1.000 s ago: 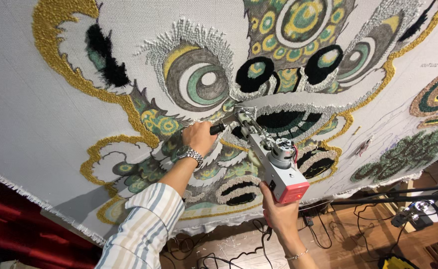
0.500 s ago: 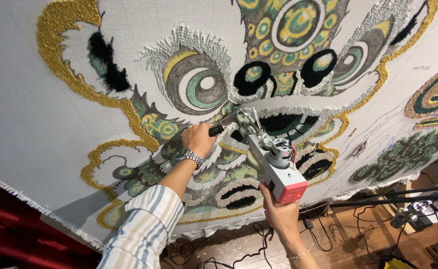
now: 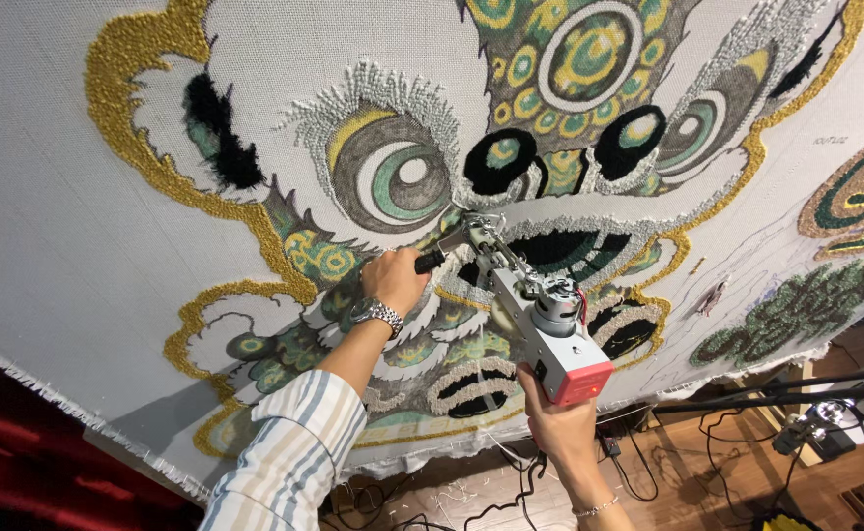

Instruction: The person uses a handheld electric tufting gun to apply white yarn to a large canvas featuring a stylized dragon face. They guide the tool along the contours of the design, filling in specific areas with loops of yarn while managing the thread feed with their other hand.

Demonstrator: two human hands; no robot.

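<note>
Tufting gun gripped between hands, against rug.

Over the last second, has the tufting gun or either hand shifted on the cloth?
Barely. The tufting gun has crept slightly up the stretched cloth, needle end still pressed near the mouth of the lion design. The left hand keeps its grip on the black front handle, the right hand on the rear end. Nothing was let go.

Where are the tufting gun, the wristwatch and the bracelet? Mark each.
tufting gun point(image 3: 540, 329): head view, on its grey body.
wristwatch point(image 3: 377, 314): head view, on its metal band.
bracelet point(image 3: 594, 508): head view, on the thin chain.
</note>
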